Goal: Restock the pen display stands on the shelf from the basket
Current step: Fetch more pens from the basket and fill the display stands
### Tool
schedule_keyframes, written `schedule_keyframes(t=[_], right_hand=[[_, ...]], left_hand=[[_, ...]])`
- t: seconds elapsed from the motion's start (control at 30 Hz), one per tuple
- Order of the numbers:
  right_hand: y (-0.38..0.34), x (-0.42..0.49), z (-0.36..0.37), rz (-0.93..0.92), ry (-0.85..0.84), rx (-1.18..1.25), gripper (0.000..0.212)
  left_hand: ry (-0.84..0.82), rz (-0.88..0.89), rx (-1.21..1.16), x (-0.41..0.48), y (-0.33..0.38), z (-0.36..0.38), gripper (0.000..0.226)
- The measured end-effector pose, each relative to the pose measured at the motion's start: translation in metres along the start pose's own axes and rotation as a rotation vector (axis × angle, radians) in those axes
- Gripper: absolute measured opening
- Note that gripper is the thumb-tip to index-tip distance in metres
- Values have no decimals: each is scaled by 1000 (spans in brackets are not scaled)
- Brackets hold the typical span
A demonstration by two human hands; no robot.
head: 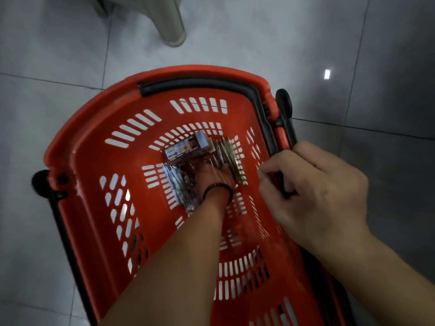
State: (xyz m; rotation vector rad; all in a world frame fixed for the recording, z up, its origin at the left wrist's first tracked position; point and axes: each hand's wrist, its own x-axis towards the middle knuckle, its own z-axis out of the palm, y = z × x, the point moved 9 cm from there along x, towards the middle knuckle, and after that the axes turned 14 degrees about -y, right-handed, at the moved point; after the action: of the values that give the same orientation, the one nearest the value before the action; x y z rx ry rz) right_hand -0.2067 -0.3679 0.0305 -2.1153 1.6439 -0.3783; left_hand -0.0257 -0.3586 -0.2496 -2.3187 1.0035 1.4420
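Note:
A red plastic basket [89,147] with slotted walls stands on the floor below me. At its bottom lie a dark pen box [186,150], a bundle of pens [229,158] to its right and clear packs of pens [175,184] to its left. My left hand [214,177], with a dark band on the wrist, reaches down to the basket's bottom and rests on the pens; its fingers are hidden, so whether it grips any I cannot tell. My right hand [315,191] is closed around the basket's black handle [286,118] at the right rim.
Grey floor tiles surround the basket. A pale plastic leg of a stool or chair [170,22] stands on the floor beyond the basket's far rim. A second black handle [197,84] lies folded along the far rim.

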Motion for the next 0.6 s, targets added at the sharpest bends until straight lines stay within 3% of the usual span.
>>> schedule_keyframes(t=[0.33, 0.6], right_hand=[[3, 0, 0, 14, 3, -2, 11], [10, -1, 12, 45, -52, -37, 8]], left_hand=[[-60, 29, 200, 12, 12, 16, 29], [-118, 85, -128, -8, -4, 14, 40]])
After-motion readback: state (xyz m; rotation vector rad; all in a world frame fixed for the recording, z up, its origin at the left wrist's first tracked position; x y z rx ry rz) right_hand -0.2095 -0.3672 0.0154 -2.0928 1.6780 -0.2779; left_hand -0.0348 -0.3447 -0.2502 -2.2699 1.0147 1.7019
